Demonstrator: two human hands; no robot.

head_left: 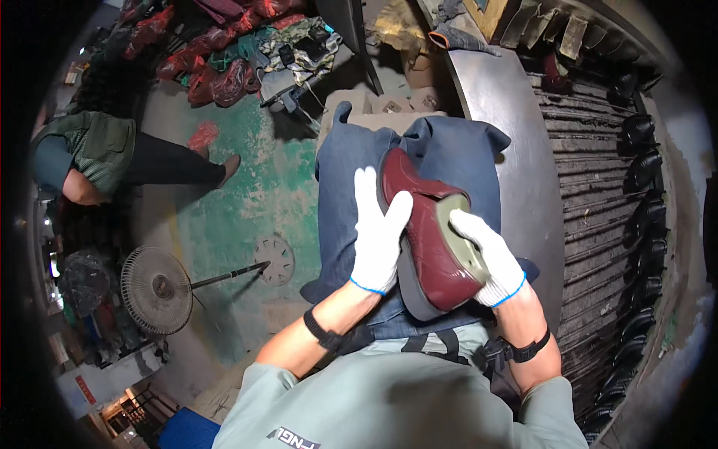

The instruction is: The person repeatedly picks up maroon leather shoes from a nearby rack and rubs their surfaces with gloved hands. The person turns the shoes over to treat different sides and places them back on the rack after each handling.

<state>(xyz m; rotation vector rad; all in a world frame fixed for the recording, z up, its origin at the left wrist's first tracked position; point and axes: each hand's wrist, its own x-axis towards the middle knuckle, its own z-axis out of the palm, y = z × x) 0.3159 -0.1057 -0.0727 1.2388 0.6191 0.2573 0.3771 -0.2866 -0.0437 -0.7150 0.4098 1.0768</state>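
A dark red leather shoe (437, 258) with a dark sole lies over my lap, toe toward the far side. A pale green shoe last (458, 224) fills its opening. My left hand (378, 236), in a white knit glove, presses against the shoe's left side, thumb on the upper and fingers stretched forward. My right hand (490, 258), gloved the same way, grips the last and the shoe's right side near the heel; its fingertips rest at the opening, and some fingers are hidden behind the shoe. Blue trousers or an apron (340, 202) cover my legs underneath.
At my right runs a smooth metal-topped bench (516, 142), beside a slatted conveyor (598, 202) with several black shoes (639, 172) along its far edge. A standing fan (158, 288) is at left. Another person (105, 157) stands farther left. Red bags (232, 81) lie piled ahead.
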